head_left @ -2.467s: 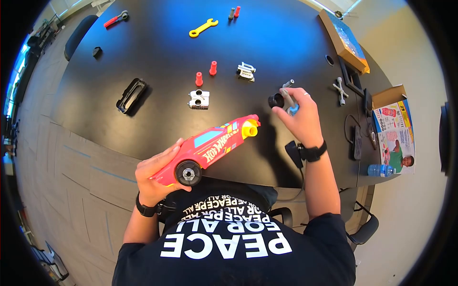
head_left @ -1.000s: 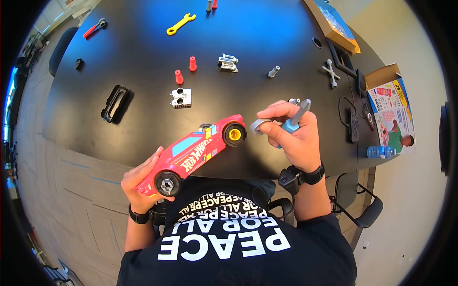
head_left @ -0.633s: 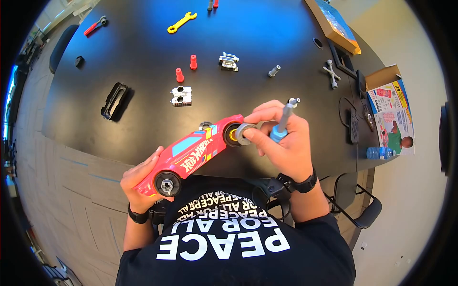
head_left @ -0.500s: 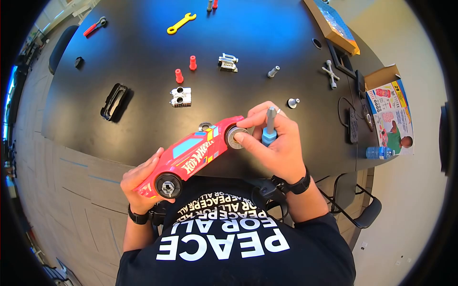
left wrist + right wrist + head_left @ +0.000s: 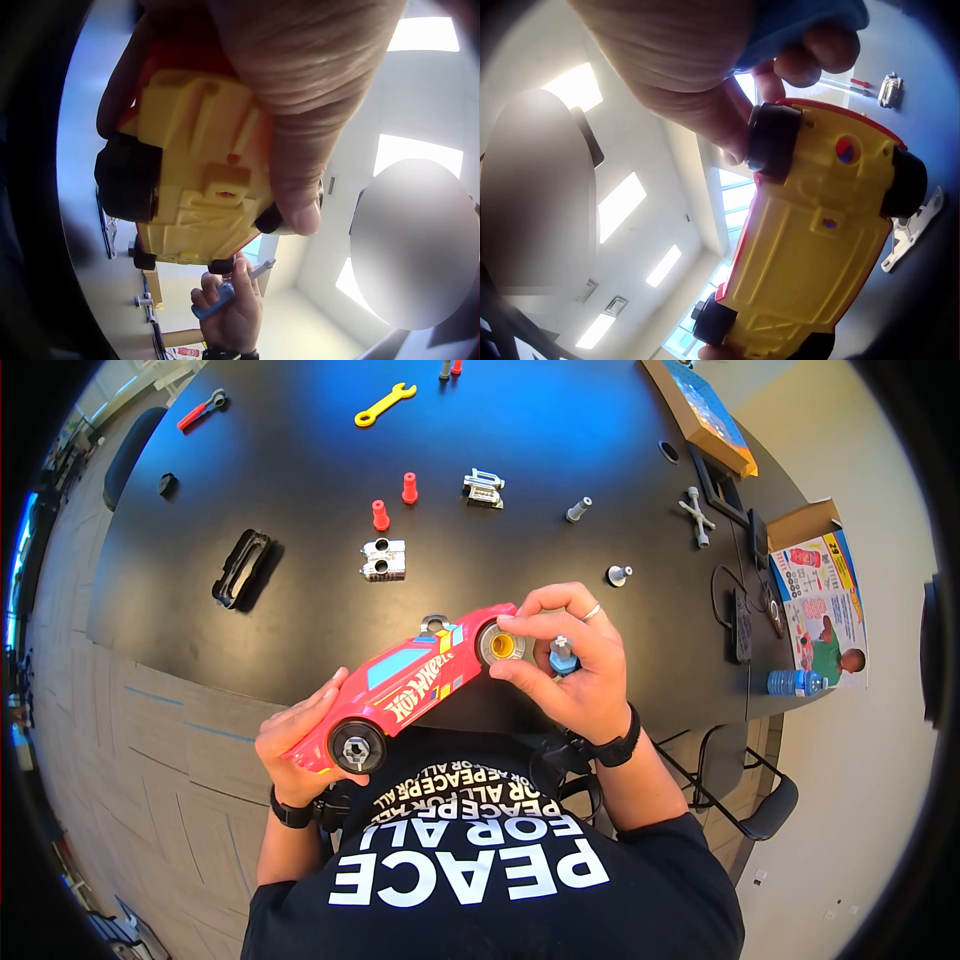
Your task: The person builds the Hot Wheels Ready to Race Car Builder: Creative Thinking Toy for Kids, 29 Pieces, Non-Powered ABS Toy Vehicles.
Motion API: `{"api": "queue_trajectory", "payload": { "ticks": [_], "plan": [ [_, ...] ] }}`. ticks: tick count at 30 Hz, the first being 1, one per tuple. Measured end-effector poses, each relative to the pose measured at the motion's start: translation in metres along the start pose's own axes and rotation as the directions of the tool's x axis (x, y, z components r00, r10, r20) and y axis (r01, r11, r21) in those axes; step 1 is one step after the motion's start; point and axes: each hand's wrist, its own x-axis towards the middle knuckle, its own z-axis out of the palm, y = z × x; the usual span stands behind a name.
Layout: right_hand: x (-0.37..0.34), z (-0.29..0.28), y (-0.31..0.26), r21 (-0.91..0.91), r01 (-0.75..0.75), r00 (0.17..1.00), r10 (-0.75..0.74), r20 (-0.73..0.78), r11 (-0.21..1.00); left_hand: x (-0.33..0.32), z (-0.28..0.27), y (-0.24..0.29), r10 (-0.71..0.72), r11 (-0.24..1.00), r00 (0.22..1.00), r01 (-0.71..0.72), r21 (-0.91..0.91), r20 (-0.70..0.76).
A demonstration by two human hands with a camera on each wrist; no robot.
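In the head view the left hand [image 5: 300, 745] grips one end of a red toy car [image 5: 405, 685], a black wheel [image 5: 357, 748] beside its fingers. The right hand [image 5: 585, 675] has its thumb and forefinger at the rim of a grey ring [image 5: 488, 644], set against the other end's wheel around a yellow hub [image 5: 504, 646]. Its other fingers hold a blue-handled screwdriver [image 5: 562, 660] against the palm. The car's yellow underside [image 5: 202, 187] fills the left wrist view. In the right wrist view, the thumb touches a black wheel [image 5: 774, 141] and the blue handle [image 5: 802, 26] crosses the palm.
Beyond the car stand a silver engine block [image 5: 383, 560], red pegs [image 5: 380, 515], grey pegs [image 5: 619, 575] and a silver part [image 5: 484, 488]. A black tray [image 5: 240, 570] lies left, a yellow wrench [image 5: 386, 405] far back. A cross wrench [image 5: 697, 517] and bottle [image 5: 795, 681] are right.
The right hand has moved to the car, keeping the screwdriver. A black wheel now covers the formerly bare yellow hub, with the grey ring brought against it. The thumb has shifted to the ring's rim.
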Motion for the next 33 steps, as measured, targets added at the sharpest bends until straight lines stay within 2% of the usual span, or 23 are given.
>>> {"api": "queue_trajectory", "payload": {
  "ticks": [3,5,6,8,9,11,12,14,16,17,19,23,25,26,33],
  "plan": [
    [-0.006,0.0,0.011,0.037,-0.009,1.0,0.009,-0.004,0.999,-0.002,0.001,-0.002,0.008,1.0,1.0,-0.008,-0.004,0.015],
    [-0.01,0.001,0.014,0.135,-0.141,0.99,0.139,0.027,0.981,-0.003,0.002,-0.003,-0.001,1.0,1.0,0.001,-0.006,0.03],
    [-0.011,0.002,0.019,0.136,-0.141,0.99,0.138,0.026,0.981,-0.004,0.002,-0.004,-0.009,1.0,0.999,0.01,-0.005,0.042],
    [-0.014,0.001,0.029,0.185,-0.03,0.999,0.023,0.04,0.982,-0.005,0.003,-0.007,-0.002,1.0,0.999,0.003,-0.015,0.047],
    [-0.014,0.0,0.028,0.187,-0.033,0.999,0.025,0.04,0.982,-0.005,0.004,-0.008,0.005,1.0,0.999,-0.004,-0.026,0.051],
    [-0.012,-0.003,0.021,0.063,-0.065,0.997,0.063,0.046,0.996,-0.003,0.002,-0.007,-0.012,0.999,0.998,0.015,-0.051,0.063],
    [-0.012,-0.003,0.02,0.065,-0.068,0.997,0.065,0.046,0.996,-0.001,0.002,-0.007,-0.025,0.997,0.997,0.03,-0.077,0.075],
    [-0.011,-0.005,0.017,-0.015,-0.023,0.998,0.024,0.056,1.0,0.004,-0.002,-0.013,-0.055,0.989,0.993,0.068,-0.128,0.106],
    [-0.011,-0.006,0.011,-0.021,0.016,0.998,-0.015,0.065,1.0,0.007,-0.006,-0.021,-0.087,0.962,0.984,0.124,-0.242,0.155],
    [-0.012,-0.006,0.009,-0.03,0.055,0.996,-0.053,0.07,0.998,0.009,-0.008,-0.023,-0.09,0.963,0.984,0.125,-0.238,0.151],
    [-0.019,-0.008,0.005,-0.045,0.077,0.994,-0.074,0.082,0.996,0.013,-0.01,-0.026,-0.046,0.957,0.973,0.107,-0.271,0.224],
    [-0.043,-0.01,-0.007,-0.078,0.128,0.992,-0.126,0.028,0.989,0.022,-0.011,-0.026,0.045,0.959,0.959,0.037,-0.279,0.282],
    [-0.052,-0.012,-0.015,-0.071,0.098,0.995,-0.096,0.028,0.993,0.024,-0.009,-0.027,0.094,0.941,0.937,0.027,-0.338,0.335],
    [-0.056,-0.012,-0.017,-0.069,0.092,0.996,-0.09,0.025,0.993,0.026,-0.009,-0.027,0.072,0.937,0.926,0.064,-0.343,0.37],
    [-0.058,-0.01,-0.016,-0.088,-0.003,0.999,0.0,-0.032,0.996,0.042,-0.002,-0.038,0.041,0.929,0.915,0.113,-0.352,0.402]
  ]
}}
